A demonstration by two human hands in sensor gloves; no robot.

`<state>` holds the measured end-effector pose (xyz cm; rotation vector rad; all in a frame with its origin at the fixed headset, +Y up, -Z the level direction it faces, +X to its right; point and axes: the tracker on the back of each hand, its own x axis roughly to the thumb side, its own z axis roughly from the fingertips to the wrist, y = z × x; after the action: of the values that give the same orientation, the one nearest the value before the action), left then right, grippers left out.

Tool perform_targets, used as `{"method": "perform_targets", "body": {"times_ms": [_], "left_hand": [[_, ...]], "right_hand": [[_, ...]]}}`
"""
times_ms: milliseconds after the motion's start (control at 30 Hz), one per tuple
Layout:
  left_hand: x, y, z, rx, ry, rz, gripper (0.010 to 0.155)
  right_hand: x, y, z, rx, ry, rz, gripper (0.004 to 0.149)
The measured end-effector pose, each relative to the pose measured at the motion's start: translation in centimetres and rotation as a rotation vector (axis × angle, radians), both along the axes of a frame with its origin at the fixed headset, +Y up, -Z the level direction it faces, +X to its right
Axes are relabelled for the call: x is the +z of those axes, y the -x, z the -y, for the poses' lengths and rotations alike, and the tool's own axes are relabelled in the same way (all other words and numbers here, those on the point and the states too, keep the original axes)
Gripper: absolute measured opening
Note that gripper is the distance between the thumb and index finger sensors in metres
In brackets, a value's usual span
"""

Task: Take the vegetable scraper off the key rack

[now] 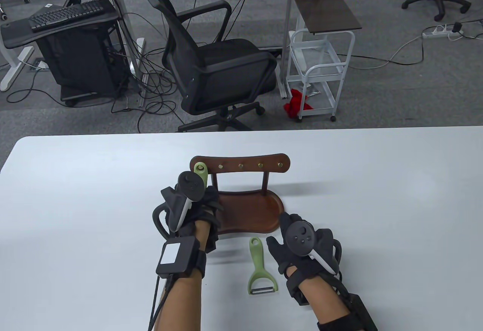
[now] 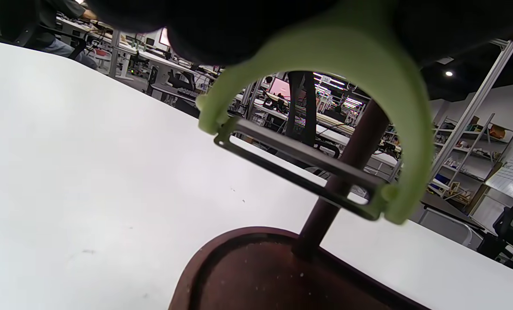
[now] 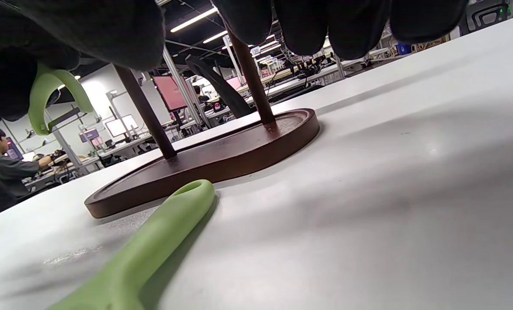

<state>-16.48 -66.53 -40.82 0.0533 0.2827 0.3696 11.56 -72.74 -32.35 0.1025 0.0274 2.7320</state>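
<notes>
Left hand grips a green scraper at the key rack; a second scraper lies on the table.

The left hand [image 1: 196, 210] holds the hanging vegetable scraper [image 2: 351, 86] by its handle at the left end of the key rack [image 1: 241, 165], its blade head hanging above the rack's wooden tray [image 1: 249, 214], beside the left post. The right hand [image 1: 302, 244] rests near the tray's right edge, fingers loosely spread, holding nothing. The second scraper [image 1: 260, 268] lies flat on the white table [image 1: 377, 195] toward its near edge, between the two hands, handle pointing at the tray.
</notes>
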Motion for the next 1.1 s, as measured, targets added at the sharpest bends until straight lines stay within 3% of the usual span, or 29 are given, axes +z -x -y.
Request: {"method": "perform_targets", "body": {"times_ms": [267,467,633,967,1100], "left_hand": [[0.9,-0.1,-0.4,0.049,-0.013,0.055,0.054],[4.1,-1.4,0.7,0.025,-0.044,0.211,0.054],[7.1,-2.0,0.8,0.036,-0.108,0.266,0.053],[11.5,-2.7,1.2,0.007,-0.22,0.263,0.053],[12.7,-2.4,2.8,0.024,-0.24,0.238,0.053]], "right_hand": [[0.0,-0.1,-0.1,-0.004,-0.002,0.001,0.074],[0.0,-0.2,0.1,-0.008,0.008,0.003,0.074],[0.0,-0.1,0.0,-0.017,-0.006,0.001,0.074],[0.1,0.0,-0.1,-0.011,-0.023,-0.004,0.074],[0.2,0.1,-0.2,0.018,-0.042,-0.008,0.074]]}}
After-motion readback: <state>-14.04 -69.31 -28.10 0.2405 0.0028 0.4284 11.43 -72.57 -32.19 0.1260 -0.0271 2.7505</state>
